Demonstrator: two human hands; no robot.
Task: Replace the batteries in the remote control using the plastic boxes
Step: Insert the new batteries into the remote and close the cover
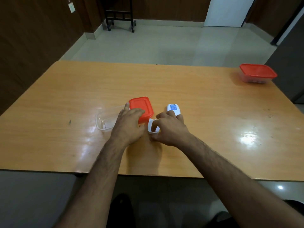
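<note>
A white remote control (171,108) lies on the wooden table (213,104), blue label up, its near end under my right hand (170,129). That hand pinches a small white battery cover (152,127) between thumb and forefinger, just off the remote's near-left end. My left hand (130,124) lies over the near-left corner of a loose red lid (142,106), fingers on top and thumb at its near edge. Left of the lid stands an open clear plastic box (104,121); I cannot make out its contents. No batteries show.
A second clear plastic box with a red lid on (258,73) stands at the table's far right corner. Beyond the table are a tiled floor, a black wheeled stand (120,15) and a white door.
</note>
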